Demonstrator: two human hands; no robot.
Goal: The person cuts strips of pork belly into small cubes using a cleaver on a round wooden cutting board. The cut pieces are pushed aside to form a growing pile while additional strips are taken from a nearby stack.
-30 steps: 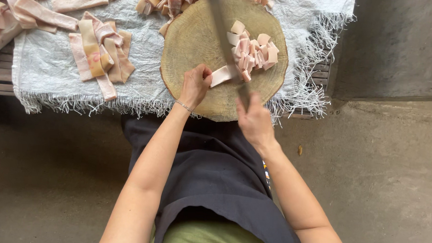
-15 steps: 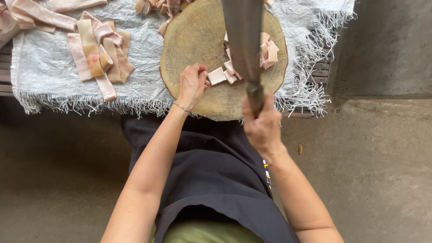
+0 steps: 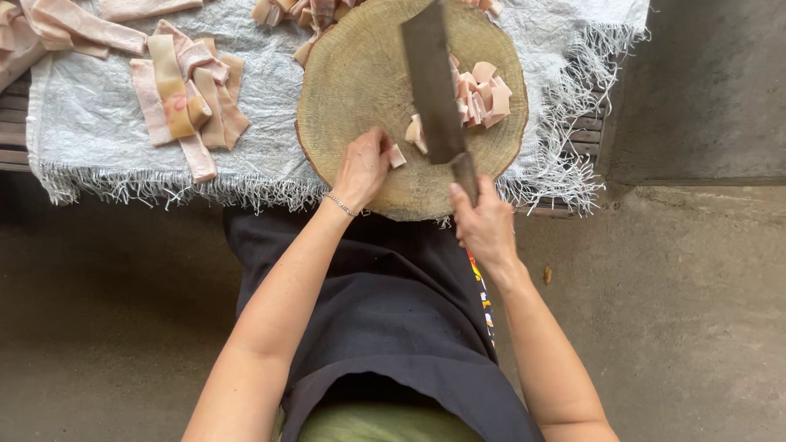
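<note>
Wooden-handled cleaver (image 3: 434,80) in right hand (image 3: 482,224)

Left hand (image 3: 363,167) reached forward, fingers curled down, thin bracelet at the wrist, left forearm bare and stretched from the near left, right hand (image 3: 485,224) closed in a fist grip, right forearm bare, angled in from the near right
</note>
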